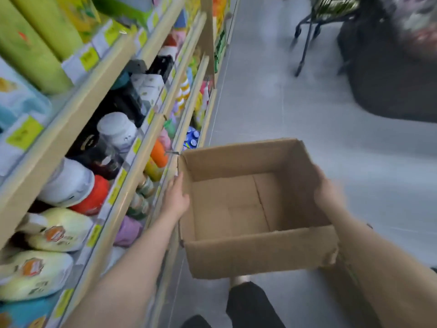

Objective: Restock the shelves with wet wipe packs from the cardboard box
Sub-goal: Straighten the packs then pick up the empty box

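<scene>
An open cardboard box is held over a grey tiled floor in a shop aisle.

At lower centre, dark trouser legs are seen under the box. The box is plain brown, flaps open, with nothing seen inside; it is held between both hands at centre frame. The left hand is laid flat on its left wall, fingers straight; the right hand is curled over the right wall, gripping it. Beige shelves with yellow price tags, too blurred to be read, fill the left. Pale soft packs lie at lower left, green packs at upper left. A dark metal frame stands at upper right.
</scene>
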